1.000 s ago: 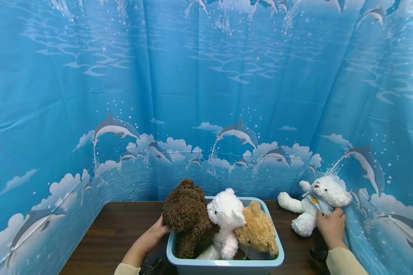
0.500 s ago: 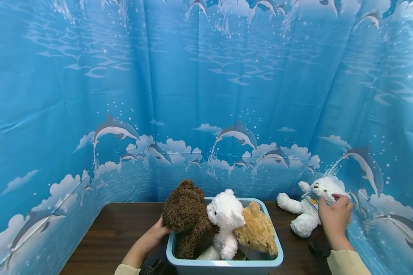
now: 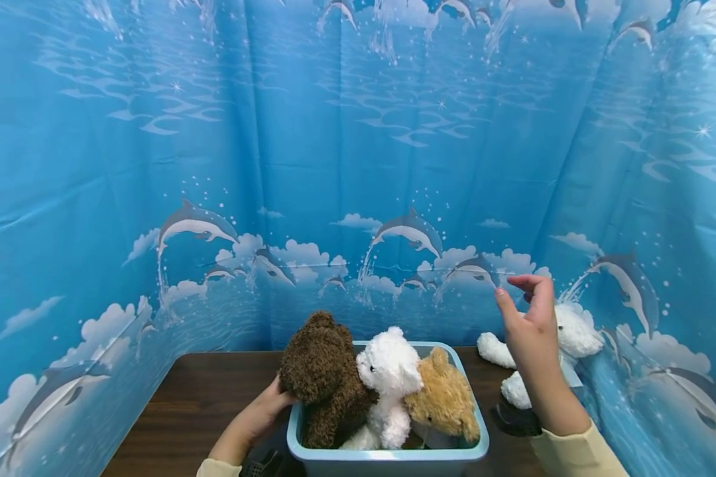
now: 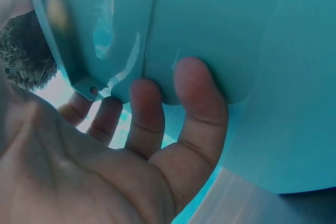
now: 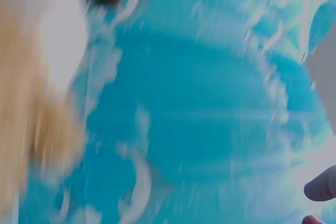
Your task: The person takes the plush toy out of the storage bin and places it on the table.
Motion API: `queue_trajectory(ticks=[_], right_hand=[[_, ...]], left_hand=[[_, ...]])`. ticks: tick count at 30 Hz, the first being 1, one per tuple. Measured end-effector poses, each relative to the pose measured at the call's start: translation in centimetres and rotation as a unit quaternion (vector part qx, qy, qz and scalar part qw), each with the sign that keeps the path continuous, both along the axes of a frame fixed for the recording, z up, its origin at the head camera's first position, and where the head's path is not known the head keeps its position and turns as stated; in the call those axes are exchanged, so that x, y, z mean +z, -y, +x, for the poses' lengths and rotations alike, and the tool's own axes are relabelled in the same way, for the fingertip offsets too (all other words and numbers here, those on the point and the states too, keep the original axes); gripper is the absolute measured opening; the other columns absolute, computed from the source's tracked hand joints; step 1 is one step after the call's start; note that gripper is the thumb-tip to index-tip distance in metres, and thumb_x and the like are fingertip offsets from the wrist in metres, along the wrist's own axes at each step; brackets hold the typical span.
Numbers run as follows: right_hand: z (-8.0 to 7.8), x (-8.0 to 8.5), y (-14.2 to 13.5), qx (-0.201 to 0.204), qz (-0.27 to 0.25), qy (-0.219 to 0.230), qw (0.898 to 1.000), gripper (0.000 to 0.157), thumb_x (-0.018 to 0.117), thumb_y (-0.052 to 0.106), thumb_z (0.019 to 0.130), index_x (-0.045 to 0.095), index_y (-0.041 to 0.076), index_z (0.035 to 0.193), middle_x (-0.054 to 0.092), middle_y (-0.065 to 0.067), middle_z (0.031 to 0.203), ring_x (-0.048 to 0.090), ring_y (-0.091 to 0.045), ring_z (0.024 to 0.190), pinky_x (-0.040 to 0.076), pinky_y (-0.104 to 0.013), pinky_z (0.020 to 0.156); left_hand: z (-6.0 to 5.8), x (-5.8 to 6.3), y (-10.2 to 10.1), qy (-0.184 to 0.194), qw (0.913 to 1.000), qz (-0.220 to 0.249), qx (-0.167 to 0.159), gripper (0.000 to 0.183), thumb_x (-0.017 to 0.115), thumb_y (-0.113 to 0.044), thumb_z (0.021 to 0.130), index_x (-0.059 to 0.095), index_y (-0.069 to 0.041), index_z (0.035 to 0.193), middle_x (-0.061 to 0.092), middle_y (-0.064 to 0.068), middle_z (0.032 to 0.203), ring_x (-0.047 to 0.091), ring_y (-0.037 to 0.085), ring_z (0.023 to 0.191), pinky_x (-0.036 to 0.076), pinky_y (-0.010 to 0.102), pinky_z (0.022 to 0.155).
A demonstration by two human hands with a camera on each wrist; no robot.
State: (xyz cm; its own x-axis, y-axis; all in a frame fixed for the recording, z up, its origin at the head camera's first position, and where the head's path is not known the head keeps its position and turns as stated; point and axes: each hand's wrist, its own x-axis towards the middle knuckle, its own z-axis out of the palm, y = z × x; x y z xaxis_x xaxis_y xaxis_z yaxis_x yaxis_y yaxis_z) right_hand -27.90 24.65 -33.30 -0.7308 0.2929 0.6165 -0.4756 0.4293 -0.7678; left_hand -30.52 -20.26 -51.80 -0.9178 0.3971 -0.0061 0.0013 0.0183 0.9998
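Curtain [image 3: 346,119] printed with leaping dolphins is hanging behind and around the work, meeting the far side of a dark wood-grain table [image 3: 209,391]. On the table, a light-blue plastic bin [image 3: 388,456] is standing uncovered, holding three plush bears. From left to right, a curly brown teddy bear [image 3: 322,377] is leaning over the left rim, an upright white teddy bear [image 3: 392,371] is facing left, and a golden-tan teddy bear [image 3: 444,397] is tipping its head downward. A second white bear [image 3: 577,331] is reclining on the table outside the bin, at the right by the curtain, its middle being hidden behind the raised forearm.

The left hand [image 3: 268,407] is gripping the left rim of the bin beside the brown bear, its fingers bending against the outer wall. The right hand [image 3: 534,324] is showing the change: one second earlier it was touching the second white bear's chest, whereas now it is rising clear, thumb and index finger parting, holding nothing. Blur in the right wrist view is agreeing with this motion. By inference, handling of that bear is at least pausing, with the bear itself remaining unheld and outside the bin.
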Motion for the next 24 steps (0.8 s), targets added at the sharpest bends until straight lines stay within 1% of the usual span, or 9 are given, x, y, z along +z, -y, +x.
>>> queue_trajectory(ticks=[3,5,7,9,11,14,19,21,24], right_hand=[[1.4,0.6,2.7,0.055,0.028,0.003,0.998,0.044,0.061,0.023,0.112,0.044,0.002,0.146,0.049,-0.013,0.151,0.043,-0.025,0.143,0.032,-0.045,0.114],[2.0,0.7,4.3,0.096,0.031,0.016,0.995,0.043,0.06,0.025,0.112,0.044,0.004,0.146,0.049,-0.011,0.15,0.045,-0.022,0.14,0.036,-0.038,0.111],[2.2,0.7,5.7,0.139,0.031,0.029,0.989,0.043,0.061,0.026,0.112,0.044,0.005,0.146,0.051,-0.009,0.148,0.047,-0.021,0.138,0.04,-0.032,0.109],[2.1,0.8,7.1,0.182,0.031,0.047,0.982,0.044,0.062,0.028,0.112,0.044,0.007,0.146,0.051,-0.008,0.147,0.05,-0.022,0.138,0.046,-0.03,0.106],[1.9,0.9,8.6,0.22,0.036,0.07,0.972,0.045,0.063,0.032,0.111,0.045,0.011,0.146,0.052,-0.007,0.148,0.054,-0.026,0.139,0.054,-0.034,0.103],[1.8,1.0,10.8,0.264,0.05,0.102,0.958,0.047,0.066,0.035,0.11,0.046,0.018,0.148,0.051,-0.008,0.152,0.057,-0.031,0.141,0.061,-0.043,0.095],[2.4,0.4,14.5,0.321,0.049,0.153,0.933,0.051,0.07,0.036,0.107,0.047,0.024,0.15,0.04,-0.006,0.161,0.052,-0.033,0.147,0.065,-0.046,0.082],[2.6,-0.1,15.8,0.33,0.063,0.168,0.927,0.054,0.07,0.04,0.106,0.047,0.027,0.153,0.038,-0.006,0.162,0.049,-0.033,0.15,0.064,-0.049,0.086],[2.5,-1.0,17.5,0.329,0.109,0.181,0.92,0.062,0.07,0.05,0.104,0.044,0.032,0.158,0.039,-0.009,0.16,0.048,-0.036,0.151,0.058,-0.06,0.101]], left_hand=[[-0.1,0.0,0.0,-0.009,0.9999,-0.008,0.003,0.103,0.058,-0.015,0.101,-0.015,-0.007,0.172,-0.016,0.027,0.18,-0.009,0.05,0.165,0.012,0.068,0.13],[-0.2,0.0,0.0,-0.011,0.9999,-0.009,-0.001,0.103,0.058,-0.016,0.101,-0.016,-0.007,0.172,-0.016,0.027,0.18,-0.008,0.049,0.164,0.013,0.067,0.129],[-0.2,-0.1,-0.1,-0.008,0.9999,-0.006,-0.004,0.103,0.058,-0.016,0.101,-0.016,-0.009,0.172,-0.017,0.026,0.18,-0.01,0.049,0.165,0.012,0.068,0.13],[-0.1,-0.1,-0.1,-0.005,1.0,-0.002,0.001,0.103,0.058,-0.016,0.101,-0.016,-0.01,0.173,-0.017,0.025,0.18,-0.011,0.048,0.165,0.01,0.069,0.13],[0.0,-0.1,0.0,-0.004,1.0,0.002,0.009,0.104,0.059,-0.015,0.1,-0.014,-0.011,0.173,-0.017,0.025,0.18,-0.012,0.048,0.165,0.007,0.071,0.13],[0.0,0.0,0.1,-0.005,0.9998,0.002,0.017,0.103,0.059,-0.014,0.099,-0.012,-0.01,0.174,-0.016,0.025,0.18,-0.013,0.048,0.165,0.006,0.072,0.129],[0.1,0.1,0.1,-0.006,0.9998,-0.001,0.02,0.103,0.059,-0.013,0.098,-0.012,-0.008,0.173,-0.016,0.026,0.18,-0.013,0.049,0.165,0.003,0.073,0.13],[0.1,0.1,0.1,-0.009,0.9997,-0.005,0.02,0.103,0.059,-0.013,0.098,-0.012,-0.006,0.173,-0.016,0.027,0.179,-0.014,0.051,0.165,0.002,0.073,0.13],[0.1,0.2,-0.1,-0.012,0.9998,-0.003,0.013,0.103,0.058,-0.014,0.099,-0.014,-0.006,0.172,-0.017,0.027,0.179,-0.015,0.051,0.165,0.002,0.072,0.13]])
